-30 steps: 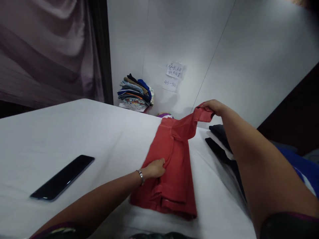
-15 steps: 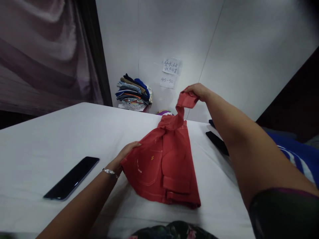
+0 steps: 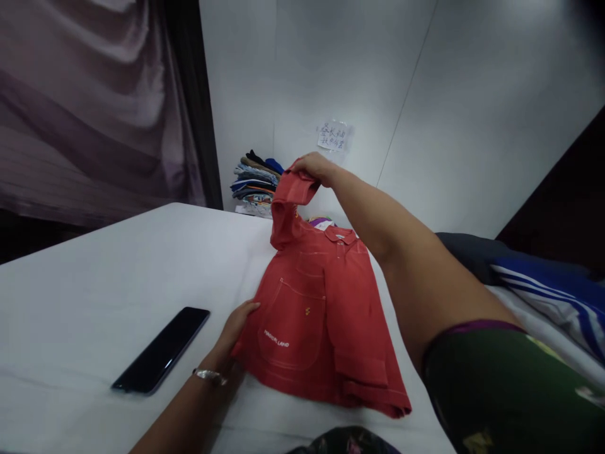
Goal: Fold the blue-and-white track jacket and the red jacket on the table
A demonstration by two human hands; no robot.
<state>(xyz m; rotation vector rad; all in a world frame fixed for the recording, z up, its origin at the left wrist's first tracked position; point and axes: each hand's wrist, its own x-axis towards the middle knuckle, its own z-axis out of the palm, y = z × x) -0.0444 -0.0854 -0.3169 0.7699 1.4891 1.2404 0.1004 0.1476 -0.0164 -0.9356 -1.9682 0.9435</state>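
Note:
A red collared shirt (image 3: 302, 315) with white stitching, a large front pocket and small lettering lies on the white table. My right hand (image 3: 312, 169) grips the cuff of one sleeve (image 3: 286, 211) and holds it up above the far left side of the shirt. The other sleeve (image 3: 357, 315) lies down over the front. My left hand (image 3: 242, 320), with a silver bracelet on the wrist, is closed on the shirt's left side edge near the hem; its thumb shows on top and the other fingers are hidden.
A black phone (image 3: 161, 350) lies on the white table (image 3: 155, 252), left of the shirt. Folded clothes (image 3: 255, 183) are stacked beyond the far edge. A blue garment with white stripes (image 3: 543, 284) lies to the right. A handwritten sign (image 3: 334, 135) hangs on the wall.
My right hand has swung the sleeve leftward, uncovering the collar and front. My left hand stays on the side edge near the hem. The view has shifted slightly.

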